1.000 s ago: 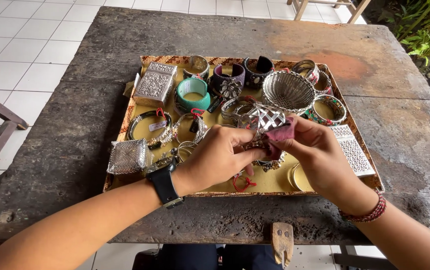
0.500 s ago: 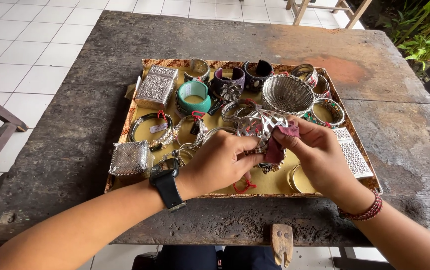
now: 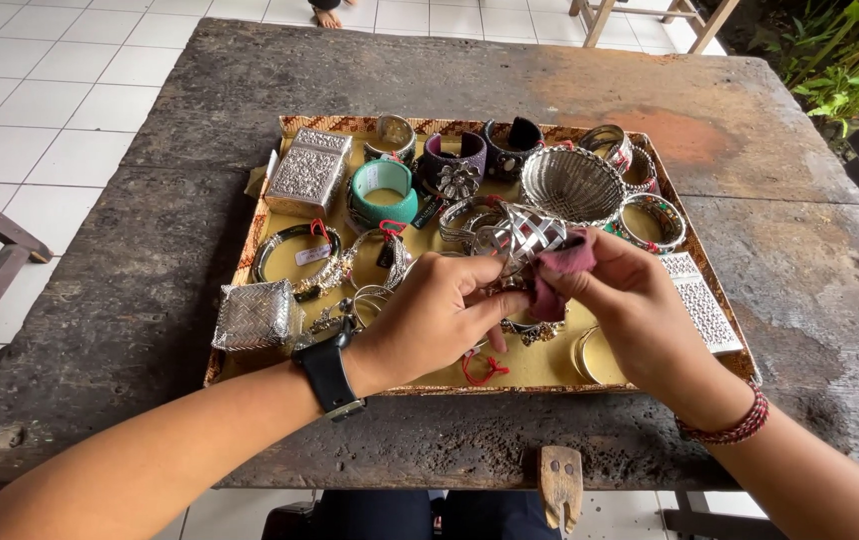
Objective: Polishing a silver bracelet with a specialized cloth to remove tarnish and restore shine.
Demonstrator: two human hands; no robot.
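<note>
While two hands [image 3: 540, 300] grip one woven silver cuff [image 3: 528, 232], one maroon cloth [image 3: 558, 275] rubs it.

light: soft, even daylight, bright | shadows: faint, diffuse, under the forearms and along the tray [image 3: 280, 215] rim | glare: small glints on the woven silver cuff [image 3: 528, 232] and basket [image 3: 572, 183] | focus: sharp at centre, no motion blur | distortion: wide-angle stretch at the edges, table [image 3: 150, 250] sides splay outward | exposure: white floor tiles [image 3: 20, 130] near clipping
</note>
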